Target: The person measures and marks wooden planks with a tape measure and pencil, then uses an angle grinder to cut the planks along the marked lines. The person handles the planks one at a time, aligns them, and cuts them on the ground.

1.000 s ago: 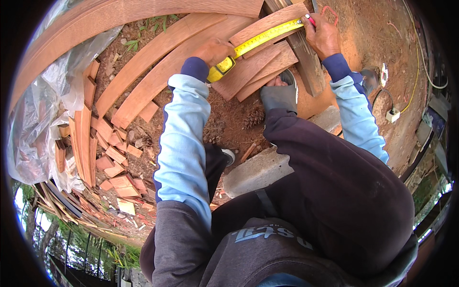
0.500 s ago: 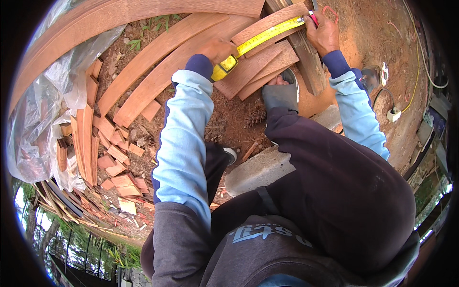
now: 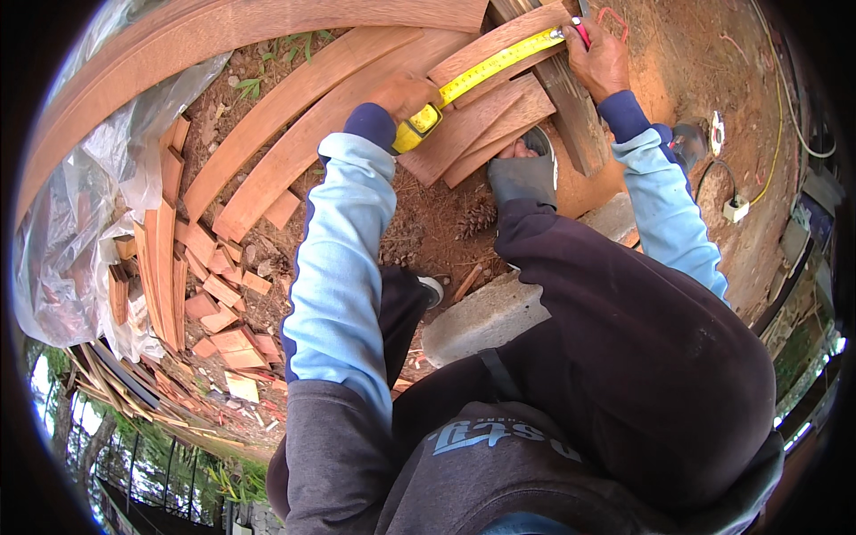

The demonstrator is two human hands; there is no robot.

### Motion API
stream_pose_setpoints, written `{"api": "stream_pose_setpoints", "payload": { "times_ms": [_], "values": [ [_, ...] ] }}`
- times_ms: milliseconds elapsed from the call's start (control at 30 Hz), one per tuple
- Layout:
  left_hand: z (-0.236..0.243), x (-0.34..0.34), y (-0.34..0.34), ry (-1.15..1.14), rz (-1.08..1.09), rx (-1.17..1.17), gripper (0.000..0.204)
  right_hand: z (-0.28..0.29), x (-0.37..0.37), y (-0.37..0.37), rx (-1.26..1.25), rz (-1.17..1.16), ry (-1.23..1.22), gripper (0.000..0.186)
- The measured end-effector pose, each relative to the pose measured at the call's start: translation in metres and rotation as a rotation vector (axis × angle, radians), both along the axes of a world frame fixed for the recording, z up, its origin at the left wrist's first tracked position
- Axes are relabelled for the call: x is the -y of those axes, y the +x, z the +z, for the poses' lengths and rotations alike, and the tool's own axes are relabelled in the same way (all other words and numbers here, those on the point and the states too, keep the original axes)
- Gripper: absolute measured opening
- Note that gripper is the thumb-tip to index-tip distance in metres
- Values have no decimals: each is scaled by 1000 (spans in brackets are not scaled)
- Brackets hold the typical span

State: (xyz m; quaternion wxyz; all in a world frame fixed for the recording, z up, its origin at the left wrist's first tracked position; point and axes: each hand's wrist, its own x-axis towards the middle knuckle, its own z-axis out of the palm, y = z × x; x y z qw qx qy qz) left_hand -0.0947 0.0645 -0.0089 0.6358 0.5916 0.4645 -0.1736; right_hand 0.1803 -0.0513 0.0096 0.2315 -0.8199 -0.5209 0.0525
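My left hand (image 3: 401,96) grips the yellow tape measure case (image 3: 412,132). Its yellow blade (image 3: 495,64) runs up and to the right along a short curved wooden board (image 3: 459,67). At the blade's far end, my right hand (image 3: 596,62) is closed on a slim red object (image 3: 581,34), too small to identify, beside the metal tip. Flat wooden pieces (image 3: 455,134) lie below the blade, on a dark weathered timber (image 3: 584,134) at their right. My booted foot (image 3: 522,183) is just below them.
Long curved boards (image 3: 294,94) lie at upper left, with plastic sheeting (image 3: 62,276) and scattered offcuts (image 3: 236,343) beside them. A concrete block (image 3: 477,316) sits under my raised leg. Cables (image 3: 771,125) and a white socket block (image 3: 734,210) are at right, a pine cone (image 3: 477,214) by my foot.
My left hand and the tape case have shifted slightly right since a second ago. My right hand at the blade's end has moved very little.
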Motion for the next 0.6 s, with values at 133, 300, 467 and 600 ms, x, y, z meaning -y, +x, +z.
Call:
{"api": "stream_pose_setpoints", "payload": {
  "times_ms": [133, 300, 467, 600],
  "values": [
    [-2, 0, -1, 9, 12, -10, 22, -1, 0, -1, -36, -21, 0, 24],
    [-4, -2, -2, -7, 8, 16, 24, -3, 2, -1, -16, -15, 27, 24],
    [2, -2, 0, -60, 22, 10, 24, -3, 1, -1, -39, -27, 19, 24],
    [-12, -2, -3, -28, 16, 10, 24, -3, 1, -2, -26, -23, 22, 24]
  ]
}}
